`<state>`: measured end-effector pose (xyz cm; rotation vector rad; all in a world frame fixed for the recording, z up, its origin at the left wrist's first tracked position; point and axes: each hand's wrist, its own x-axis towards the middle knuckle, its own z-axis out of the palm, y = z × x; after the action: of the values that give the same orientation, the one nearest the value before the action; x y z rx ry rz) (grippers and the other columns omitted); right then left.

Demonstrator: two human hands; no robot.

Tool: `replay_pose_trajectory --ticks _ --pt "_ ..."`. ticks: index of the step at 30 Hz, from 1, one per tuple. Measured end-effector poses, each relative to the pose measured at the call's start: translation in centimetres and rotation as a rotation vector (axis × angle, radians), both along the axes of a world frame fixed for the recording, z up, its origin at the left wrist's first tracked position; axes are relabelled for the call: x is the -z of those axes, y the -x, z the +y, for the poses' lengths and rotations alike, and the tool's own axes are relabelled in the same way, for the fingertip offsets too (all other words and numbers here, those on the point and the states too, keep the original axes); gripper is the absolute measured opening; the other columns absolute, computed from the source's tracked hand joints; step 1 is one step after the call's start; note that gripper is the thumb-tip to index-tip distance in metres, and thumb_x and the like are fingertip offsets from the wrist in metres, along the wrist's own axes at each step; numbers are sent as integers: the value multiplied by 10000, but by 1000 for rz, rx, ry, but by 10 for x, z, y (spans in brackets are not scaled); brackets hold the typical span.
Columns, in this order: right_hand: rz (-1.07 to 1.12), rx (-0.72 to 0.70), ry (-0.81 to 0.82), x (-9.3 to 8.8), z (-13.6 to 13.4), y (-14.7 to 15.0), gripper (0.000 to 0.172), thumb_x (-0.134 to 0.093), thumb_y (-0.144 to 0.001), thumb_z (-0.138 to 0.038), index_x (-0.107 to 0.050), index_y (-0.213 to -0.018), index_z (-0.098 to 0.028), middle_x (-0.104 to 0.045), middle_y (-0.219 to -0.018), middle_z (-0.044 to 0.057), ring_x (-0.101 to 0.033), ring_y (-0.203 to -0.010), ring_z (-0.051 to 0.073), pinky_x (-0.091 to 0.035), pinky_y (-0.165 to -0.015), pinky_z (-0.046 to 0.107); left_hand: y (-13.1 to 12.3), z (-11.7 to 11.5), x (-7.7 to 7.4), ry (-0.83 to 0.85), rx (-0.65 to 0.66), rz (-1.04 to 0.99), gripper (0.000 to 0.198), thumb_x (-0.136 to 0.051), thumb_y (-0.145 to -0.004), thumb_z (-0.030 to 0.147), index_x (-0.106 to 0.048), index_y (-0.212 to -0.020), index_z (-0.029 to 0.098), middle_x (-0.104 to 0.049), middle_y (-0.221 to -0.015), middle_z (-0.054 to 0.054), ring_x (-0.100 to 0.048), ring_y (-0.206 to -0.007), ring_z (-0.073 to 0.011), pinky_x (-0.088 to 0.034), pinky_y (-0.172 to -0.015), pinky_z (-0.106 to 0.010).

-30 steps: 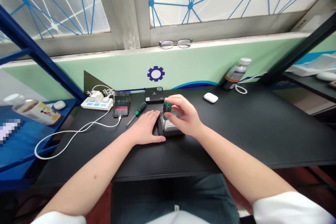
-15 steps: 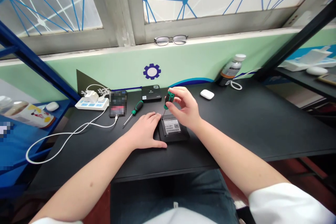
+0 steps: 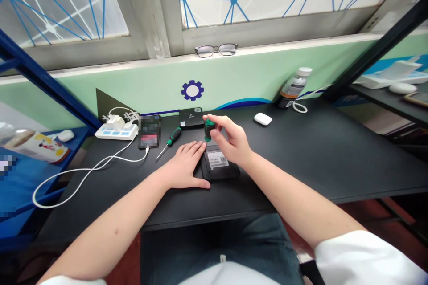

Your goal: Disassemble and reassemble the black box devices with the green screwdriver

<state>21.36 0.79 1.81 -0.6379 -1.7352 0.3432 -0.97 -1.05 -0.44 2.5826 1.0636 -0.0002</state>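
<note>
A flat black device (image 3: 219, 173) with a white printed label lies on the desk in front of me. My left hand (image 3: 187, 167) rests along its left side, fingers stretched and thumb apart along the near edge. A green-and-black screwdriver (image 3: 209, 130) is pinched between the thumb and fingers of my right hand (image 3: 232, 139). It stands nearly upright over the device's far left corner, and its tip is hard to make out behind my fingers. A second screwdriver (image 3: 170, 143) of the same colours lies to the left of my left hand.
A black box (image 3: 191, 118) stands behind the hands. A phone (image 3: 149, 132) on a white cable and a power strip (image 3: 116, 131) sit at left. On the right are a white earbud case (image 3: 262, 119) and a bottle (image 3: 295, 88). Glasses (image 3: 216, 50) rest on the sill.
My right hand has shifted slightly left, and the screwdriver has gone from tilted to nearly upright. My left hand keeps its place on the device. The whole view has moved a little.
</note>
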Motion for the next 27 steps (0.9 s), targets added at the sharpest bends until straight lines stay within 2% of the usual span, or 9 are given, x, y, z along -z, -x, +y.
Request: replay_pose_trajectory --ticks 3,5,8,13,15,17,20,23,27 --pt "25 -11 -25 0 1 0 340 -533 -1090 -277 -678 -1393 -328 -764 -1243 98 -721 -1095 243 -637 -881 457 1 1 2 -15 8 -21 1300 -637 -811 923 -175 -1748 149 -206 -1802 -231 -167 -1678 -449 -191 -1332 -618" --pt "39 45 -43 0 3 1 299 -662 -1035 -326 -715 -1329 -323 -737 -1139 85 -695 -996 230 -633 -826 437 1 1 2 -19 10 -25 1293 -641 -812 920 -179 -1748 157 -213 -1801 -229 -178 -1675 -451 -196 -1329 -616" --pt "76 69 -56 1 5 3 346 -771 -971 -364 -732 -1313 -327 -662 -1018 50 -626 -851 192 -614 -757 404 1 1 2 -15 10 -10 1287 -634 -821 916 -183 -1746 144 -220 -1798 -234 -178 -1675 -449 -190 -1332 -610" --pt "125 -9 -36 -2 3 3 289 -574 -1075 -273 -746 -1297 -344 -652 -992 43 -661 -901 189 -615 -797 404 1 1 1 -23 15 -11 1295 -632 -822 920 -174 -1748 139 -220 -1798 -236 -181 -1677 -435 -185 -1336 -601" --pt "158 -4 4 -2 3 5 198 -658 -1037 -307 -749 -1211 -326 -656 -1023 48 -676 -940 198 -623 -802 400 1 1 2 -27 13 -14 1295 -646 -818 913 -176 -1748 145 -219 -1797 -239 -185 -1676 -436 -193 -1333 -599" --pt "238 -53 100 -2 4 8 154 -741 -988 -359 -702 -1126 -301 -662 -1201 75 -714 -1012 204 -646 -813 395 2 1 3 -31 11 -21 1294 -657 -813 908 -180 -1748 151 -223 -1796 -240 -189 -1673 -443 -204 -1326 -607" --pt "331 -168 256 0 4 14 297 -809 -936 -425 -572 -1041 -280 -631 -1443 102 -770 -1003 193 -677 -817 392 1 1 3 -38 19 -31 1277 -662 -818 897 -190 -1746 157 -239 -1791 -241 -202 -1668 -451 -206 -1321 -621" --pt "328 -141 255 2 3 19 370 -835 -911 -465 -534 -1014 -277 -723 -1352 94 -776 -899 176 -678 -841 404 0 1 2 -41 20 -12 1264 -661 -829 887 -202 -1739 140 -244 -1786 -251 -199 -1669 -450 -194 -1328 -613" --pt "199 -33 145 -1 1 16 252 -709 -1003 -497 -673 -1130 -283 -780 -1236 110 -762 -1088 250 -645 -906 451 0 0 0 -31 16 6 1251 -652 -839 884 -208 -1736 133 -239 -1789 -248 -192 -1674 -440 -193 -1333 -597"
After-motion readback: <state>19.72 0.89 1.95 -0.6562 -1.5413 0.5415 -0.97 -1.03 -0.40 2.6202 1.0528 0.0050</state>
